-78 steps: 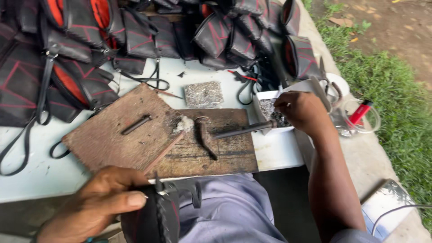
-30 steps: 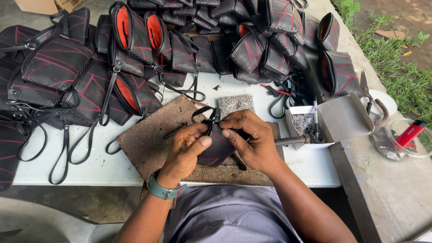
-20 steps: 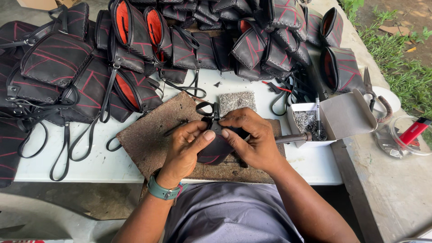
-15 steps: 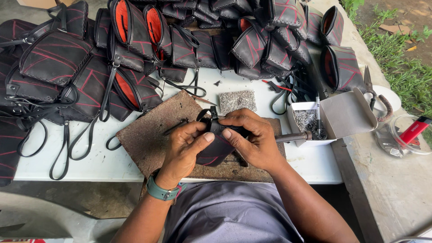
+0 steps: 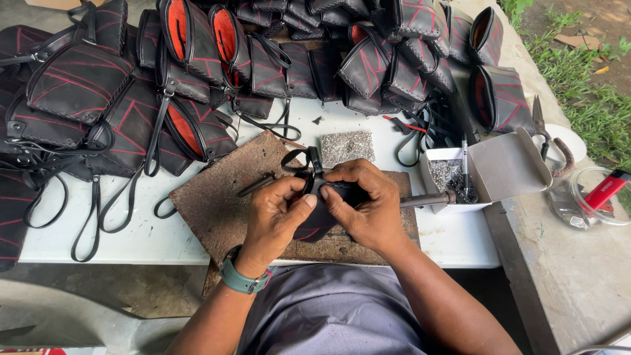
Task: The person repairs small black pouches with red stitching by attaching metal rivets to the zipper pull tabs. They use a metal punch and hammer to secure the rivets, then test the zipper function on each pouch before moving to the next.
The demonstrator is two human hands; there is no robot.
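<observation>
Your left hand (image 5: 276, 213) and right hand (image 5: 365, 200) meet over the worn wooden board (image 5: 217, 204), fingers curled tight around a small black pouch (image 5: 315, 220) with red stitching, thumbs pressed to its top edge. Piled black pouches (image 5: 131, 98) crowd the table from 9 to 1 o'clock. At 3 o'clock an open cardboard box (image 5: 499, 171) sits near the table's (image 5: 98, 230) right edge; bare tabletop lies at 8 o'clock.

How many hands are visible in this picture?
2: the left hand and the right hand, side by side over the wooden board, both gripping one black pouch.
</observation>
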